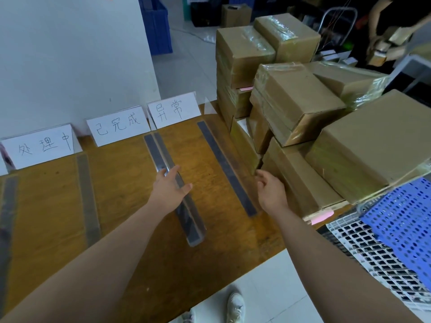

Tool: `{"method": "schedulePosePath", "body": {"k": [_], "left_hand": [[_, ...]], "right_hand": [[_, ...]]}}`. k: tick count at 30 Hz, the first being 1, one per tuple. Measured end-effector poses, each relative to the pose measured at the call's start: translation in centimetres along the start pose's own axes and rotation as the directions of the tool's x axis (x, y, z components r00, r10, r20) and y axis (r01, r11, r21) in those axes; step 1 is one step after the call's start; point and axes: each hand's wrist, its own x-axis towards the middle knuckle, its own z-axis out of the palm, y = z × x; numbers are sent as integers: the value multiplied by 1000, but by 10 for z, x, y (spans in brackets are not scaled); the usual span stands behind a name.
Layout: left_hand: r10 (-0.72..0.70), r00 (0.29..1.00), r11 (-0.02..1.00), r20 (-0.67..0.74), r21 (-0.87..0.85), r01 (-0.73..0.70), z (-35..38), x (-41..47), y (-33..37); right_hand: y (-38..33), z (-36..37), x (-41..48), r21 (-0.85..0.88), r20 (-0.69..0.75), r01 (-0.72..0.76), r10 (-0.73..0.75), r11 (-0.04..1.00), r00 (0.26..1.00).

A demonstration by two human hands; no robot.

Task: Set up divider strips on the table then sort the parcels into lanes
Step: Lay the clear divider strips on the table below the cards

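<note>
Left fingers (174,170) straight, slightly spread, flat on the middle divider strip (161,157); left hand (169,186) grips nothing, just pressing by the look; right fingers (261,177) loosely curled, empty; right hand (271,191) just beside the lowest box of the parcels (291,101) stacked at the table's (128,206) right end; lanes below the sign cards (117,125) hold no parcels; risks: the flat palm slides the strip askew, narrowing a lane; the stack is uneven, so tugging a lower box could tip upper ones onto the right strip (226,166).
</note>
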Motion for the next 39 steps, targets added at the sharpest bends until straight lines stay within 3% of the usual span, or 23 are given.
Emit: {"method": "schedulePosePath", "body": {"k": [25, 39], "left_hand": [[9, 1000, 1000, -17, 2, -9, 3, -1, 4], [25, 997, 999, -69, 34, -23, -2, -9, 14]], "right_hand": [[-12, -2, 5, -51, -62, 8, -11, 999, 998], [-29, -17, -8, -189, -90, 148, -167, 971, 982]]}}
